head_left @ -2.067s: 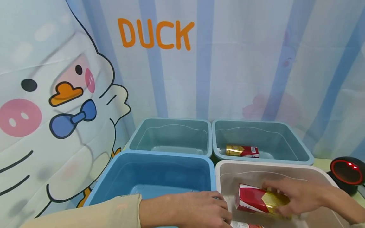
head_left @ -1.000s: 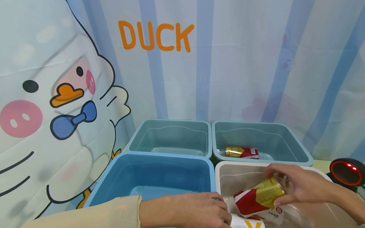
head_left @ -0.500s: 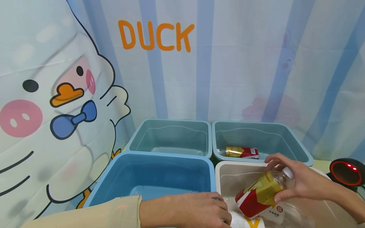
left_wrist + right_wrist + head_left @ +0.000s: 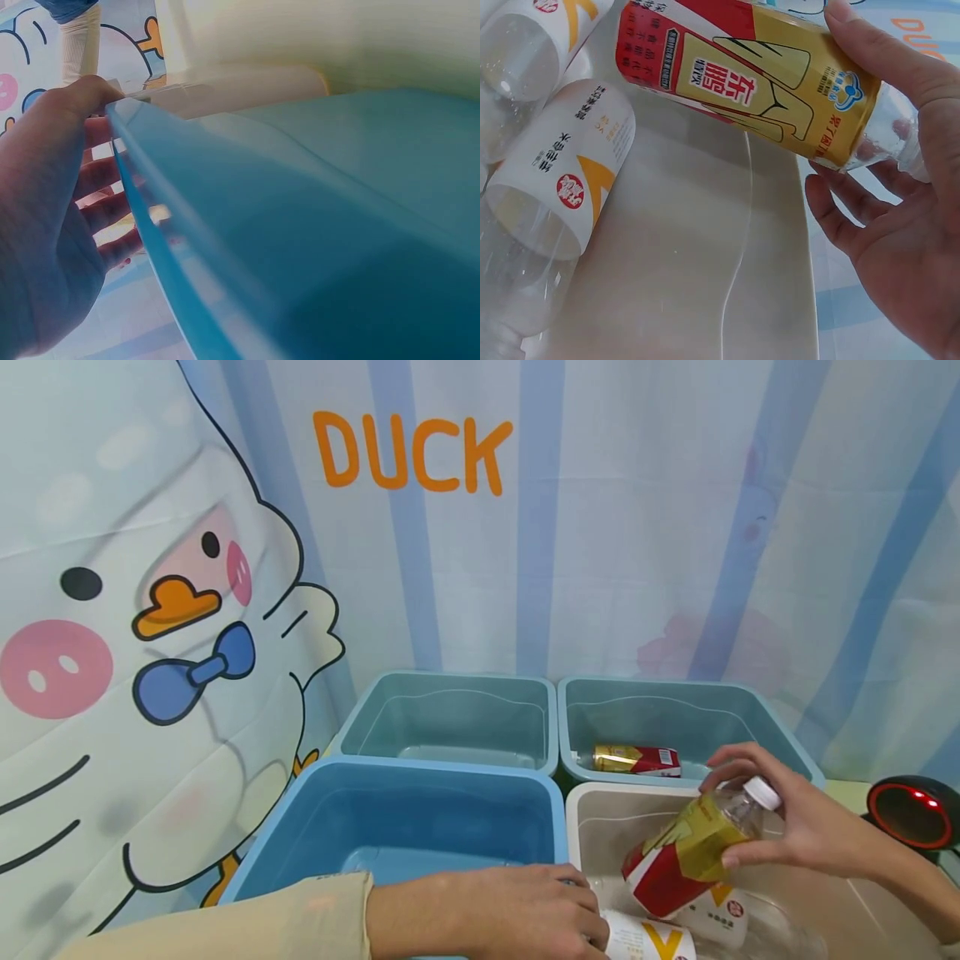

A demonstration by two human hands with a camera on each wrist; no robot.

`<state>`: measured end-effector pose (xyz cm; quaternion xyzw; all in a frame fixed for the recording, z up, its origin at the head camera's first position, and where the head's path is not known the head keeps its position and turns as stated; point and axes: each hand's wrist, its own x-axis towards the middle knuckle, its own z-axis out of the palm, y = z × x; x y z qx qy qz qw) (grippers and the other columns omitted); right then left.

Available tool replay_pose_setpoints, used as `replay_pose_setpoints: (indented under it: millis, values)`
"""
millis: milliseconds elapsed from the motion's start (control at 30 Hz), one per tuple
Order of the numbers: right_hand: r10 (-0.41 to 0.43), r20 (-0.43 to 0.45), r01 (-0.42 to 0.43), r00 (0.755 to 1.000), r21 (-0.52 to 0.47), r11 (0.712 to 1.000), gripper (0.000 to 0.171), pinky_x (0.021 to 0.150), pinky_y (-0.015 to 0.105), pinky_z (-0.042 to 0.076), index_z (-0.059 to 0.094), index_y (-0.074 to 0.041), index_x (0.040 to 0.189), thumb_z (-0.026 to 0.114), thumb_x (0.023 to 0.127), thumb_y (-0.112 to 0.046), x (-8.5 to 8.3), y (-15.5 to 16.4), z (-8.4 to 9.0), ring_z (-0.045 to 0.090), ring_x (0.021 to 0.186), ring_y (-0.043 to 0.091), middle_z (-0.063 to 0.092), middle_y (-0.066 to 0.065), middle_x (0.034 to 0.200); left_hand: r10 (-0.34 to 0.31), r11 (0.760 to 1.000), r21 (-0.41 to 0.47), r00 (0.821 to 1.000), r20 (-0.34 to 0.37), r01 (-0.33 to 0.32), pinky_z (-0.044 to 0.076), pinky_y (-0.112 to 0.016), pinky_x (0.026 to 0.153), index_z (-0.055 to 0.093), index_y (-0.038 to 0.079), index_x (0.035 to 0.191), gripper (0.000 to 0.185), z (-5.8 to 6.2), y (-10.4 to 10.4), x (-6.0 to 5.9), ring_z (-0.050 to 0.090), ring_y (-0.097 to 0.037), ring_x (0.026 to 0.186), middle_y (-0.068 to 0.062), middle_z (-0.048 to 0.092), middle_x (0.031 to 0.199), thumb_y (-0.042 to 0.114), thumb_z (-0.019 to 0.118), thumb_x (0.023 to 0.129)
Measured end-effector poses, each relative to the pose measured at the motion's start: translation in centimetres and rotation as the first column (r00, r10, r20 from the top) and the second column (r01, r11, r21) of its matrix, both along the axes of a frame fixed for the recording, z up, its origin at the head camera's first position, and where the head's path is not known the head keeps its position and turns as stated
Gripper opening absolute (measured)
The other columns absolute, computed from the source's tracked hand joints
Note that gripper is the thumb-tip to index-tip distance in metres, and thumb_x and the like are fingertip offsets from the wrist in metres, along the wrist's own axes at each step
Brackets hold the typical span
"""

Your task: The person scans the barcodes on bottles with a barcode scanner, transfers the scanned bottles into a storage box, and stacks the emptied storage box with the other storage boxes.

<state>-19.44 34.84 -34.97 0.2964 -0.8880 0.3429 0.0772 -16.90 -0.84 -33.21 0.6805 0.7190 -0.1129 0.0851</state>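
**A:** So your right hand has its fingers and thumb wrapped round the red-and-gold bottle, up near the neck. It's tilted, white cap up and to the right, base dipping into the beige bin. What else is around it?

**B:** Two clear bottles with white-and-yellow labels lie on the floor of that bin, right under the one you're holding. Behind it, the far right teal bin has another red-and-gold bottle lying on its side. The far left teal bin and the blue bin sit to your left. A black scanner with a red ring stands on the table off to the right, and the duck curtain hangs behind everything.

**A:** And your left hand?

**B:** It rests on the blue bin's near right corner, fingers curled over the rim; the wrist view shows them through the plastic wall.

**A:** Anything you can't make out?

**B:** The lower bottles are cut off at the frame's bottom edge, and your palm hides part of the held bottle's neck.
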Motion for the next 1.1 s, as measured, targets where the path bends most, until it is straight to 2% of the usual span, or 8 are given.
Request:
replay_pose_setpoints:
  millis: [100, 200, 433, 600, 833, 1100]
  values:
    - [0.032, -0.003, -0.032, 0.999, -0.084, 0.996, 0.090, 0.072, 0.031, 0.059, 0.040, -0.012, 0.141, 0.096, 0.071, -0.006, -0.1, 0.0, 0.1, 0.054, 0.109, 0.009, 0.055, -0.002, 0.123, -0.001, 1.000, 0.001, 1.000, -0.005, 0.001, 0.021, -0.016, 0.115, 0.062, 0.033, 0.145, 0.052, 0.0, 0.0, 0.0, 0.050, 0.004, 0.128, 0.020, 0.062, 0.137, 0.045, 0.070, 0.095]
    - [0.055, -0.014, -0.056, 0.998, -0.147, 0.988, 0.094, 0.075, 0.028, 0.060, 0.035, -0.007, 0.142, 0.094, 0.070, 0.005, -0.2, 0.1, 0.3, 0.054, 0.111, 0.009, 0.054, 0.001, 0.124, -0.003, 1.000, -0.005, 1.000, -0.012, 0.003, 0.020, -0.017, 0.116, 0.061, 0.034, 0.145, 0.053, -0.1, 0.1, 0.0, 0.050, 0.004, 0.129, 0.020, 0.062, 0.138, 0.046, 0.070, 0.095]
    - [0.095, 0.030, -0.084, 0.995, -0.266, 0.960, 0.094, 0.084, 0.026, 0.058, 0.027, -0.005, 0.144, 0.084, 0.073, 0.019, -0.6, 0.6, 0.6, 0.064, 0.113, 0.010, 0.061, 0.005, 0.127, -0.002, 1.000, 0.008, 1.000, -0.002, 0.002, 0.022, -0.017, 0.115, 0.061, 0.034, 0.145, 0.052, 0.0, 0.2, 0.0, 0.051, 0.004, 0.126, 0.020, 0.062, 0.136, 0.047, 0.070, 0.095]
    - [0.054, 0.044, -0.040, 0.998, -0.273, 0.961, 0.088, 0.089, 0.022, 0.054, 0.033, -0.007, 0.148, 0.081, 0.078, 0.017, -0.6, 0.7, 0.7, 0.064, 0.115, 0.010, 0.062, 0.002, 0.132, -0.001, 1.000, 0.020, 1.000, 0.007, 0.001, 0.024, -0.018, 0.115, 0.062, 0.034, 0.144, 0.049, 0.1, 0.2, 0.0, 0.051, 0.003, 0.124, 0.020, 0.063, 0.135, 0.047, 0.068, 0.097]
    - [0.050, 0.119, -0.005, 0.992, -0.353, 0.936, 0.066, 0.081, 0.033, 0.060, 0.045, -0.006, 0.148, 0.067, 0.090, 0.018, -0.6, 1.1, 0.8, 0.064, 0.111, 0.015, 0.055, 0.001, 0.140, -0.002, 1.000, 0.012, 1.000, -0.006, 0.002, 0.023, -0.017, 0.115, 0.062, 0.035, 0.144, 0.047, 0.0, 0.2, 0.1, 0.051, 0.004, 0.124, 0.021, 0.063, 0.134, 0.047, 0.067, 0.099]
    - [-0.083, 0.092, 0.109, 0.992, -0.326, 0.939, 0.057, 0.077, 0.033, 0.060, 0.047, -0.012, 0.145, 0.067, 0.096, 0.009, -0.5, 0.9, 1.1, 0.067, 0.104, 0.011, 0.062, -0.007, 0.130, -0.009, 1.000, -0.003, 1.000, -0.023, 0.009, 0.022, -0.016, 0.115, 0.063, 0.034, 0.144, 0.042, -0.3, 0.4, 0.0, 0.050, 0.004, 0.123, 0.022, 0.062, 0.134, 0.046, 0.062, 0.103]
